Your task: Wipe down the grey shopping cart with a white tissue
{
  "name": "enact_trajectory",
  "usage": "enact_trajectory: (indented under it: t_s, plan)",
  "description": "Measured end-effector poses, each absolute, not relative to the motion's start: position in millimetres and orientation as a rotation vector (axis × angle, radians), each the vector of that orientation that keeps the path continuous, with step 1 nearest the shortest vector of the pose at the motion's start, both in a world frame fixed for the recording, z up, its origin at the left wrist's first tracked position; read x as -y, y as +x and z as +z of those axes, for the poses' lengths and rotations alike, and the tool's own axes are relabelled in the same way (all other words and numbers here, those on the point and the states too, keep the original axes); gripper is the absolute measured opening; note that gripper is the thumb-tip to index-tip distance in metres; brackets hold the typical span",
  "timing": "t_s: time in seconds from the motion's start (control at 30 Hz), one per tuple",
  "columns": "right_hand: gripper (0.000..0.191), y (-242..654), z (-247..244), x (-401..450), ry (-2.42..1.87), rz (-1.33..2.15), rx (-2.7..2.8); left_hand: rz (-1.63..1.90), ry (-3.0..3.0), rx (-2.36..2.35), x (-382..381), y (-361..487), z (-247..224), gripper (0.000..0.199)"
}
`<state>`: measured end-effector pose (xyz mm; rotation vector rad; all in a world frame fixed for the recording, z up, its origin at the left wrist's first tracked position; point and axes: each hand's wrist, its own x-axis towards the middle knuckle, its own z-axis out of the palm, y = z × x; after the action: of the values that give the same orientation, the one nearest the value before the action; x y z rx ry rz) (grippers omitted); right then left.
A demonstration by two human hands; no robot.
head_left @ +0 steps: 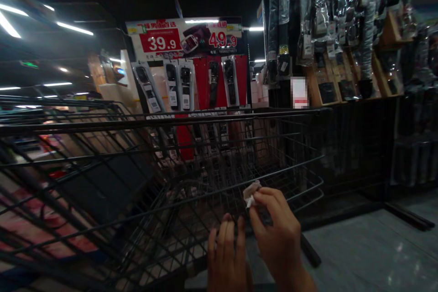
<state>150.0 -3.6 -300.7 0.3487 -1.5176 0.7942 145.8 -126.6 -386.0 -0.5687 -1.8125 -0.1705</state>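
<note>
By the near right part of the wire shopping cart [191,120], the right hand [279,230] pinches a crumpled white tissue [251,193] at its far-left fingertips, long axis sloping near-left, while the left hand [226,255], lying nearer and left, has fingers extended, cart contact indeterminable.

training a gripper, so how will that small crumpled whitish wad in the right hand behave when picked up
The small crumpled whitish wad, perhaps tissue, is probably floppy, given its loose folds and uneven edges. It is likely light, as the right hand just pinches it. Its lopsided shape suggests it would hardly roll.
</note>
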Motion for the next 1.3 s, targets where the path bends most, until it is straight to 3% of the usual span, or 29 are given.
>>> enact_trajectory:
  t_s: [0.33, 0.57, 0.77, 0.97, 1.3]
  plan:
    - [0.018, 149, -323, -8, 0.335, 0.861, 1.636, -0.129, -0.541, 1.840, 122, 164, -393, 0.049]
    - [0.021, 160, -344, -5, 0.388, 0.835, 1.724, -0.167, -0.579, 1.780, 147, 179, -300, 0.048]
    - [0.018, 179, -266, -8, 0.350, 0.836, 1.489, -0.014, -0.525, 1.813, 149, 165, -249, 0.047]
    - [0.022, 162, -207, 5, 0.386, 0.874, 1.414, 0.002, -0.611, 1.817, 143, 149, -260, 0.036]
    - [0.019, 146, -247, 14, 0.348, 0.819, 1.499, -0.070, -0.597, 1.790, 146, 136, -276, 0.036]
